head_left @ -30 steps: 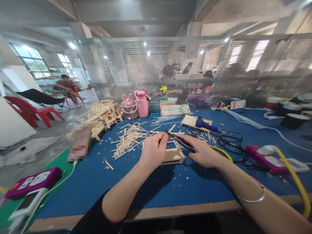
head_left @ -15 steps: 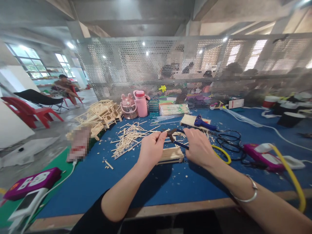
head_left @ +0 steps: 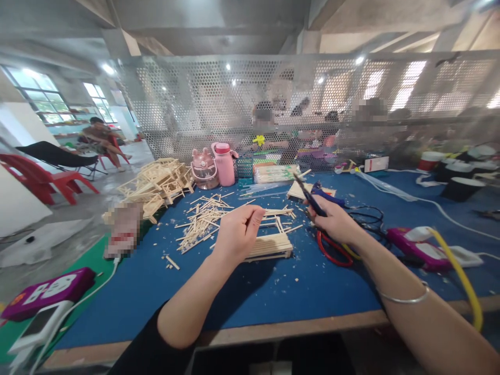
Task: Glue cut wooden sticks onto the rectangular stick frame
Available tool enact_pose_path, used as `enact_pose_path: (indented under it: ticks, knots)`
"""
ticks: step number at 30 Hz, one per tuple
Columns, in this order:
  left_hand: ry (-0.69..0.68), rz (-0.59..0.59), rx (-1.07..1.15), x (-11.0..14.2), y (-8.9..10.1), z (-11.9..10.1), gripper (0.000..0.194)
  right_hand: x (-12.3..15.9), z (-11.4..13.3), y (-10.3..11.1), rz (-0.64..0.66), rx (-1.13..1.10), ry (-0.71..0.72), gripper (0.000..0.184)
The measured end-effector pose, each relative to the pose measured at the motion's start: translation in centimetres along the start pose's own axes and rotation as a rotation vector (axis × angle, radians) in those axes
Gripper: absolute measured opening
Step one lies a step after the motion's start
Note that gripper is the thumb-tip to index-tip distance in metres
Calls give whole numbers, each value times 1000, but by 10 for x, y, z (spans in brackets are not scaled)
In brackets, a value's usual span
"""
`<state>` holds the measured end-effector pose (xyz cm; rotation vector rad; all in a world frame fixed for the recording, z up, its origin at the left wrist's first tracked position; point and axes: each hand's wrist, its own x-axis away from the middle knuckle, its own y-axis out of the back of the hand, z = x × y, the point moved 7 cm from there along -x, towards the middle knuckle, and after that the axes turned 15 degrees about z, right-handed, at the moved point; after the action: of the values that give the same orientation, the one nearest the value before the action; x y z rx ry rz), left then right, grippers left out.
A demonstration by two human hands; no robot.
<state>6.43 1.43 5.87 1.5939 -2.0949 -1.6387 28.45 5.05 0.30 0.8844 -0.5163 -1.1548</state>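
Observation:
My right hand (head_left: 332,219) is closed around pliers (head_left: 311,197) with dark jaws and blue handles, tips pointing up and away. A short piece of wooden stick (head_left: 304,174) shows by the tips; whether the jaws grip it I cannot tell. My left hand (head_left: 239,230) is closed with thumb against fingers, and anything between them is hidden. Just beyond and below it lies a small wooden stick frame (head_left: 273,245) with a slatted side, partly covered by the hand. Loose wooden sticks (head_left: 201,224) are heaped left of the frame.
Assembled stick structures (head_left: 160,182) are piled at left. Pink bottles (head_left: 224,165) stand by the perforated screen (head_left: 187,104). A blue glue gun (head_left: 330,196) rests behind my right hand, near a red loop (head_left: 334,255). A purple power strip (head_left: 420,250) and cables lie at right.
The pliers came away from my left hand, swinging up and to the right with my right hand. Their jaws looked spread half a second ago. My left hand stayed nearly in place.

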Motion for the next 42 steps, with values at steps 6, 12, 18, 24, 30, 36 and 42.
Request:
enact_pose_path:
  ticks: [6,12,18,24,30,36,42]
  knots:
    - [-22,146,-75,-5,-24,10,34,-9,-46,-16,126,392,-384,39]
    - [-11,261,-123,-1,-46,14,40,-7,-28,-11,-117,521,-364,70]
    - [-89,206,-234,3,-50,5,45,3,47,-17,-163,279,402,31]
    - [-158,238,-240,4,-54,-8,41,5,62,-29,-77,169,485,21]
    - [58,37,-151,-2,27,39,27,-8,34,-28,-68,-14,295,19]
    - [570,206,240,34,26,132,34,-16,31,-42,0,-9,264,21]
    - [759,413,718,60,-17,134,34,-17,26,-47,29,103,200,21]
